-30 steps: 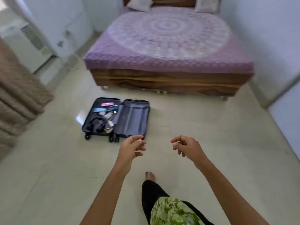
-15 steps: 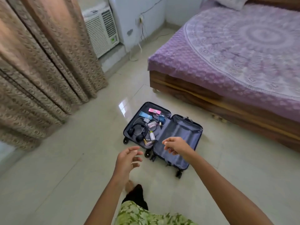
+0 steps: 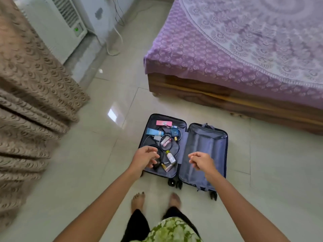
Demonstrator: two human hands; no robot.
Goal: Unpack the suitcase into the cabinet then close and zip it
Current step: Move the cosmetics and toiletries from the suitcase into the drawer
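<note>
A pale tiled floor (image 3: 87, 172) filled most of the view, with a wooden-framed bed (image 3: 244, 95) under a purple patterned spread at the upper right and a brown textured curtain (image 3: 31, 102) hanging down the left side. A white air-conditioning unit (image 3: 59, 27) stood against the wall at the upper left, with a cable trailing onto the floor just beside it. The suitcase (image 3: 206, 151) lay open flat on the floor near the foot of the bed, its wheels toward the person's bare feet (image 3: 138, 199). Its right half showed only grey-blue lining, while the left half held a scatter of small things: a pink box (image 3: 164, 122) at the far end, a light blue tube (image 3: 154, 132) below it, a dark blue flask (image 3: 175, 132) with a gold cap, tangled black cables, and a small white bottle (image 3: 171, 157) near the close edge. The left hand (image 3: 144, 158) hovered over the near corner of the filled half, its fingers loosely curled and slightly apart, holding nothing that could be made out; whether they touched the cables could not be told. The right hand (image 3: 201, 161) hung over the lined half, fingers relaxed and bent, empty.
</note>
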